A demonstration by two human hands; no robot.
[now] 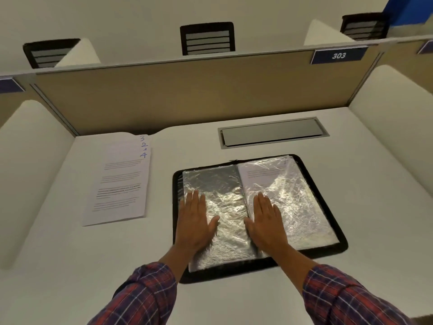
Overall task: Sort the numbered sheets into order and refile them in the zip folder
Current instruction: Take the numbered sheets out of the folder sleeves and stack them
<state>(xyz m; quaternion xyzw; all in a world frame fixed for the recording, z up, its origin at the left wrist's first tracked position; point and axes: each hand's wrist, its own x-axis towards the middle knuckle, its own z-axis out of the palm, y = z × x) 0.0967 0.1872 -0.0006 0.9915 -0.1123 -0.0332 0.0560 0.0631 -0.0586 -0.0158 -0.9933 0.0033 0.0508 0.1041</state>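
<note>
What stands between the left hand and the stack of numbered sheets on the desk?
Nothing visible does. The left hand rests flat on the open zip folder; only bare desk separates it from the numbered sheets, which lie to the folder's left.

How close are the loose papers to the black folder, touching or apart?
Apart. The head view shows a strip of bare white desk between the papers and the left edge of the folder.
</note>
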